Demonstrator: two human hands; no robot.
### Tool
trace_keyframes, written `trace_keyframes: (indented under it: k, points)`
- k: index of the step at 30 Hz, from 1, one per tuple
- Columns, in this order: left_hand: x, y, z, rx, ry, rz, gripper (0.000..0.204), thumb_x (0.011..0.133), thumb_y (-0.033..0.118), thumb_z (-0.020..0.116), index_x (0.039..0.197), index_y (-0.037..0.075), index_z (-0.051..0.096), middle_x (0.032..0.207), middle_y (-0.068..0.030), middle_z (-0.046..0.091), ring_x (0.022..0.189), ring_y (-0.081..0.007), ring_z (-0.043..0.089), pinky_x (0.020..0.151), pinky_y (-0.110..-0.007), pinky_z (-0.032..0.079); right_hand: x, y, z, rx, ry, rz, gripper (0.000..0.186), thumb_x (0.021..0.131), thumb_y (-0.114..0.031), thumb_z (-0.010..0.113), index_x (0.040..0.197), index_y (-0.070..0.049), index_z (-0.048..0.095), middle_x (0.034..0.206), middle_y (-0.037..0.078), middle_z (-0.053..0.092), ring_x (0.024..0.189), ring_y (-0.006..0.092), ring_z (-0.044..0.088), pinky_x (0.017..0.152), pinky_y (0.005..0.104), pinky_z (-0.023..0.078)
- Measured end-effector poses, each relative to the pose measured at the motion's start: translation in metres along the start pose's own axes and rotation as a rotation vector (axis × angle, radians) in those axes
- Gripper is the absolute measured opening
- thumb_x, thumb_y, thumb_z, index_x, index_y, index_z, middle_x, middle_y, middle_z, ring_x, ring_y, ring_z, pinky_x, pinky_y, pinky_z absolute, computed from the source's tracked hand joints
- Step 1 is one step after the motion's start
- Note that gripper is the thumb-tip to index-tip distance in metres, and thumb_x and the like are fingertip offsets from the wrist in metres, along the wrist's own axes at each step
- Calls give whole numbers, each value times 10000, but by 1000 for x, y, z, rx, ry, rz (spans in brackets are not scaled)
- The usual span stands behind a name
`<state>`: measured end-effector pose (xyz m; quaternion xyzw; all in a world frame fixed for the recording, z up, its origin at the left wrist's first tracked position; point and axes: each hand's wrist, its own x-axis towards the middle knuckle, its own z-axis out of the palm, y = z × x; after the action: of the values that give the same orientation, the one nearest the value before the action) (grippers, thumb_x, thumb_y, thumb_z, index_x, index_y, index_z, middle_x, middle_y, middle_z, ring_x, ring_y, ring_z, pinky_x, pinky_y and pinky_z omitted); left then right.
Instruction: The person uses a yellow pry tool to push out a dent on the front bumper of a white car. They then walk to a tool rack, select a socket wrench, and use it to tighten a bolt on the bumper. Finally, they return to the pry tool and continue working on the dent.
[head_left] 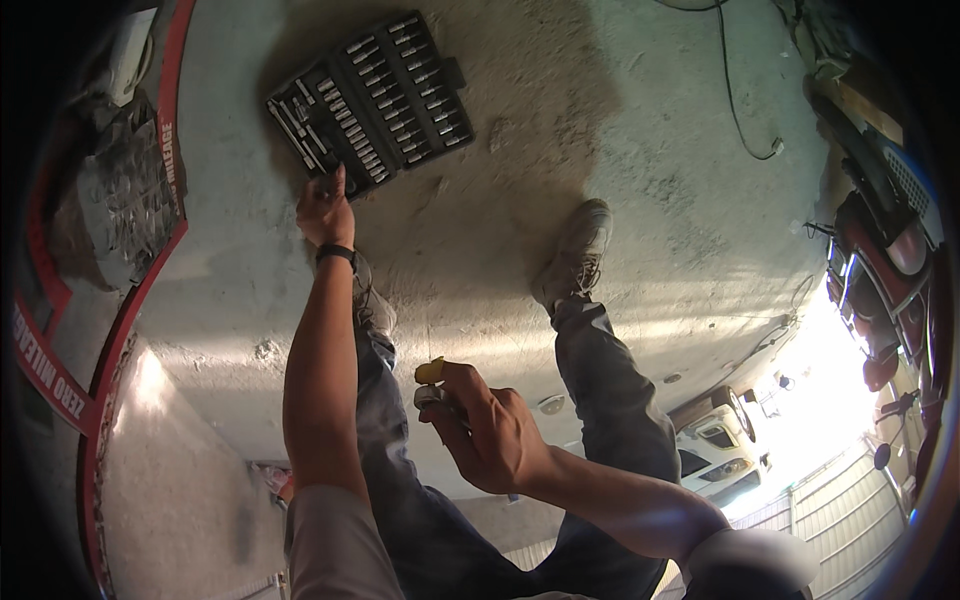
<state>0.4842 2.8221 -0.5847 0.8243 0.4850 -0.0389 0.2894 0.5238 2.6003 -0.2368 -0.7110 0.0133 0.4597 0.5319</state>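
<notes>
My left hand (pixel 323 210) is at the lower edge of an open black socket-set case (pixel 410 95) on the floor, index finger stretched toward its tools, the other fingers curled; whatever they might grip is too small to make out. Rows of silver sockets (pixel 355 140) fill the case. In front of my legs, my right hand (pixel 480 430) is closed around a small yellow and silver object (pixel 430 372), partly hidden by the fingers.
My shoes (pixel 575 250) and legs stand on the stained concrete floor (pixel 660 150). A red-bordered structure (pixel 180 200) runs along the left. Motorbikes (pixel 895 310) line the right edge, a black cable (pixel 735 120) lies at upper right, and a white vehicle (pixel 720 455) is at lower right.
</notes>
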Motion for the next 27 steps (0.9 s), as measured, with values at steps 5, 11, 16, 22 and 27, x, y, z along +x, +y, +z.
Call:
trace_keyframes:
  k: [5,11,16,22,27]
  points:
    - [18,-14,-15,148,-120,92,562,889,609,721,846,48,724,831,-107,674,733,-310,656,741,-441,533,-1,-1,-2,82,20,146,353,983,-54,593,1307,3,464,808,210,688,699,399,699,614,434,536]
    - [-51,59,-94,-236,-456,8,432,969,441,701,809,54,595,677,23,490,654,-78,438,590,-302,353,6,9,-5,246,211,272,332,1049,-34,487,1364,-5,387,1092,186,713,865,206,746,635,316,575]
    - [-155,135,-212,-383,-1151,55,141,896,123,741,1009,40,720,666,-20,557,581,-80,463,538,-307,380,11,13,-2,385,445,204,387,1036,1,491,1405,5,376,1079,212,708,953,267,755,690,338,583]
    - [-182,162,-223,-250,-1065,519,200,868,181,779,990,40,708,675,-118,623,536,-276,612,503,-378,465,12,19,-2,304,444,165,449,1005,28,529,1419,16,355,1136,222,690,1029,296,726,839,371,581]
    - [-176,124,-191,-138,-973,137,179,994,199,650,972,28,698,725,-147,656,616,-309,652,565,-414,490,15,21,-4,433,477,122,554,974,69,554,1479,-3,338,1492,196,449,1381,324,512,1111,454,481]
